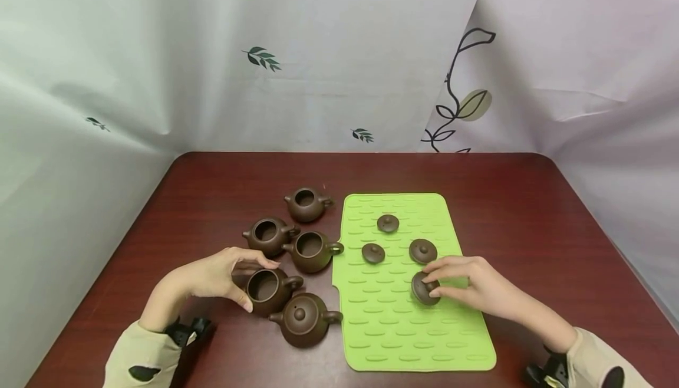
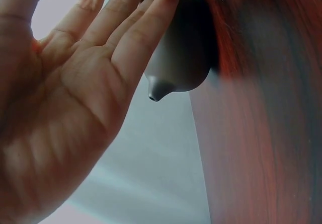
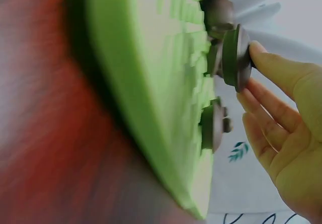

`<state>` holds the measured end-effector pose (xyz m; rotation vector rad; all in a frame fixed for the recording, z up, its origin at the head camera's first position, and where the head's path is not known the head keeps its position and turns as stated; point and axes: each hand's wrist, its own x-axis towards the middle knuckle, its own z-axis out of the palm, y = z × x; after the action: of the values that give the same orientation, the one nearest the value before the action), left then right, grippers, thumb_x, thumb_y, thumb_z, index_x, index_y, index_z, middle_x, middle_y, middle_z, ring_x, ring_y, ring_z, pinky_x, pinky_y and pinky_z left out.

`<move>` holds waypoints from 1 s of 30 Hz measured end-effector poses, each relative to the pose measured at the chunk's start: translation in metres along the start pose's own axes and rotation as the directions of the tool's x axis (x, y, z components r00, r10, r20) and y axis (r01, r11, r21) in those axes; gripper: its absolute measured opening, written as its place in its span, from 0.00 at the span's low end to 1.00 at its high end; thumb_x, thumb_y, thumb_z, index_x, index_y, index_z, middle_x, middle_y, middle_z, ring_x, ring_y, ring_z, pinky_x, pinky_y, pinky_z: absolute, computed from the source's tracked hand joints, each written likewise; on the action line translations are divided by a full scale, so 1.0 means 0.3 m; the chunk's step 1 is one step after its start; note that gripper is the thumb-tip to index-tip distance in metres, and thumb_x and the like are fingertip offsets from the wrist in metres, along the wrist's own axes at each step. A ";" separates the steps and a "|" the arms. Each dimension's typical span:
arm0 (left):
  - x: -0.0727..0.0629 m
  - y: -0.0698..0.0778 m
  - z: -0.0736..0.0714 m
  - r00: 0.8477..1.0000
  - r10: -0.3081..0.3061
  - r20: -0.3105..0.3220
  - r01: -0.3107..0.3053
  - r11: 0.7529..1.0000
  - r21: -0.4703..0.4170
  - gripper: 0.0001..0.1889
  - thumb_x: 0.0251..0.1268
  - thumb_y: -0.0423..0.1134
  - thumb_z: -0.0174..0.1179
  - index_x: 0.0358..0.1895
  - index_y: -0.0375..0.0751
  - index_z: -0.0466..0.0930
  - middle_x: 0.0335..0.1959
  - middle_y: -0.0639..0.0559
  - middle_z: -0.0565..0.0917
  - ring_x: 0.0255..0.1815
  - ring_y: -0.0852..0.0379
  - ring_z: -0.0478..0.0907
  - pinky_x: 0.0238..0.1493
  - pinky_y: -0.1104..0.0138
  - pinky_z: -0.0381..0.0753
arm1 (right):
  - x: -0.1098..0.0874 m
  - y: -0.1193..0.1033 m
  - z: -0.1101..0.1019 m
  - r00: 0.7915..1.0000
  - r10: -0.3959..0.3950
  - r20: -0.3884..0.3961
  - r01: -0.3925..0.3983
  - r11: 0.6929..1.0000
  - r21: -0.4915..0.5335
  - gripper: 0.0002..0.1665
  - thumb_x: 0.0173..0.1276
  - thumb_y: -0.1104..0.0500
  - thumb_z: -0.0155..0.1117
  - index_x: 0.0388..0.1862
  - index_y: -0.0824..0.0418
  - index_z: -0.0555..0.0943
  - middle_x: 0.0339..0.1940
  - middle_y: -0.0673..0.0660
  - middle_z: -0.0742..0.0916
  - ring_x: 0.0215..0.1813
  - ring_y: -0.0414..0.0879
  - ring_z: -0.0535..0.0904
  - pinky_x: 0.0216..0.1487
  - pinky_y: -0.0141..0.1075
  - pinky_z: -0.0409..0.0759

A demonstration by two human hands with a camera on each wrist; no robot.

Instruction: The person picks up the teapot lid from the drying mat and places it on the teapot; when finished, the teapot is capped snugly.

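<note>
My left hand holds a lidless dark brown teapot by its sides, thumb at the near side and fingers at the far side. In the left wrist view, the left fingers reach up to the pot, and another teapot's spout shows behind them. Over the green mat, my right hand pinches a round brown teapot lid by its knob. That lid appears tilted and raised off the mat in the right wrist view, its flange toward the mat.
Three open teapots stand behind the held one: one at the back, one at left, one beside the mat. A lidded teapot stands in front. Three lids lie on the green mat. White curtains surround the table.
</note>
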<state>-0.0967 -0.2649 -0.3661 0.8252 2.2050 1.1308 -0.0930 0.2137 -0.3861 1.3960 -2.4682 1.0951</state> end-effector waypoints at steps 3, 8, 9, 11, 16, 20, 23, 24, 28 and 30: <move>-0.005 -0.003 0.003 1.000 -0.009 -0.007 0.009 1.000 0.006 0.31 0.38 0.47 0.75 0.52 0.48 0.76 0.57 0.49 0.78 0.60 0.64 0.70 0.59 0.75 0.67 | 0.048 -0.009 0.006 1.000 -0.005 -0.021 0.005 1.000 -0.005 0.18 0.50 0.63 0.74 0.41 0.49 0.86 0.45 0.50 0.85 0.46 0.41 0.82 0.46 0.19 0.73; -0.003 0.002 0.004 0.999 -0.038 -0.014 0.039 0.996 0.086 0.32 0.37 0.51 0.74 0.52 0.52 0.76 0.56 0.54 0.79 0.61 0.61 0.71 0.60 0.69 0.69 | 0.130 -0.022 0.034 1.000 0.012 -0.001 -0.012 1.000 0.003 0.16 0.53 0.62 0.73 0.41 0.51 0.86 0.45 0.49 0.85 0.45 0.41 0.81 0.43 0.23 0.76; 0.000 0.005 0.004 0.999 -0.045 -0.014 0.046 0.994 0.101 0.32 0.37 0.51 0.74 0.52 0.52 0.76 0.56 0.55 0.79 0.61 0.60 0.71 0.61 0.67 0.69 | 0.144 -0.024 0.042 1.000 0.021 0.004 -0.021 1.000 0.003 0.15 0.53 0.62 0.73 0.41 0.51 0.86 0.44 0.49 0.85 0.45 0.41 0.81 0.42 0.25 0.77; 0.005 0.012 0.004 0.998 -0.057 -0.015 0.058 0.988 0.145 0.32 0.36 0.53 0.74 0.51 0.53 0.76 0.56 0.57 0.79 0.61 0.58 0.71 0.60 0.63 0.70 | 0.170 -0.028 0.058 0.999 0.051 0.017 -0.051 0.999 0.005 0.14 0.54 0.61 0.72 0.41 0.52 0.86 0.44 0.49 0.85 0.45 0.41 0.81 0.40 0.30 0.79; 0.014 0.024 -0.001 0.997 -0.076 -0.029 0.080 0.982 0.171 0.31 0.35 0.51 0.75 0.50 0.55 0.77 0.55 0.59 0.79 0.60 0.57 0.71 0.60 0.61 0.71 | 0.242 -0.043 0.096 0.995 0.103 0.010 -0.103 0.994 -0.029 0.13 0.54 0.59 0.73 0.40 0.52 0.87 0.44 0.49 0.86 0.46 0.43 0.82 0.38 0.37 0.80; 0.013 0.024 -0.004 0.997 -0.072 -0.029 0.075 0.985 0.157 0.31 0.34 0.50 0.76 0.49 0.52 0.77 0.55 0.58 0.79 0.60 0.58 0.72 0.60 0.63 0.71 | 0.303 -0.070 0.123 0.994 0.104 -0.027 -0.106 0.991 -0.080 0.13 0.54 0.56 0.73 0.40 0.53 0.87 0.44 0.49 0.86 0.47 0.44 0.81 0.41 0.37 0.79; 0.012 0.024 -0.005 0.998 -0.060 -0.025 0.063 0.987 0.145 0.31 0.35 0.49 0.76 0.49 0.49 0.77 0.55 0.56 0.79 0.60 0.59 0.72 0.60 0.64 0.71 | 0.350 -0.095 0.140 0.993 0.117 -0.030 -0.119 0.988 -0.097 0.12 0.55 0.54 0.72 0.40 0.52 0.87 0.45 0.49 0.86 0.49 0.44 0.81 0.45 0.37 0.79; 0.011 0.025 -0.005 0.998 -0.059 -0.024 0.062 0.988 0.142 0.31 0.35 0.48 0.76 0.49 0.48 0.77 0.55 0.56 0.80 0.60 0.59 0.72 0.60 0.65 0.70 | 0.365 -0.103 0.147 0.992 0.121 -0.029 -0.123 0.988 -0.098 0.12 0.55 0.54 0.72 0.40 0.52 0.87 0.45 0.49 0.86 0.50 0.44 0.81 0.45 0.37 0.79; 0.009 0.028 -0.006 0.998 -0.051 -0.023 0.054 0.989 0.137 0.31 0.35 0.47 0.76 0.49 0.47 0.77 0.55 0.55 0.80 0.59 0.58 0.72 0.60 0.65 0.71 | 0.424 -0.124 0.181 0.993 0.110 -0.043 -0.114 0.988 -0.103 0.13 0.56 0.51 0.71 0.41 0.51 0.87 0.45 0.47 0.86 0.50 0.42 0.81 0.47 0.36 0.79; 0.008 0.029 -0.008 0.998 -0.052 -0.023 0.054 0.989 0.136 0.30 0.35 0.47 0.76 0.48 0.47 0.77 0.55 0.55 0.80 0.59 0.58 0.72 0.60 0.64 0.70 | 0.451 -0.130 0.202 0.991 0.118 -0.054 -0.122 0.989 -0.081 0.13 0.57 0.50 0.70 0.41 0.51 0.87 0.44 0.46 0.87 0.49 0.41 0.81 0.47 0.35 0.78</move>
<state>-0.0974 -0.2605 -0.3581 0.8097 2.3278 0.9748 -0.1252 0.0675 -0.3538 1.1965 -2.5600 1.0210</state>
